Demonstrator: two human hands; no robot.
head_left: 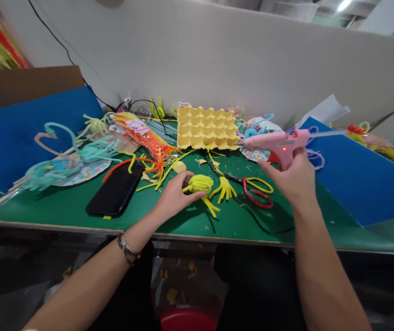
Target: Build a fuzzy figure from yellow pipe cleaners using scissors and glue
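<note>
My left hand (174, 195) pinches a yellow pipe-cleaner ball (199, 184) with dangling legs, just above the green table (62, 209). My right hand (292, 179) grips a pink hot glue gun (276, 142) by its handle; its nozzle points left toward a yellow egg carton (205, 128), and a red light glows on its side. A yellow pipe-cleaner foot shape (224, 188) lies between my hands. Red-and-yellow scissors (257, 188) rest just below the glue gun.
A black phone (117, 189) lies left of my left hand. A bag of orange and yellow pipe cleaners (145, 135), a paper plate craft with teal pipe cleaners (69, 165) and blue sheets (352, 179) crowd the table. A white partition (217, 59) stands behind.
</note>
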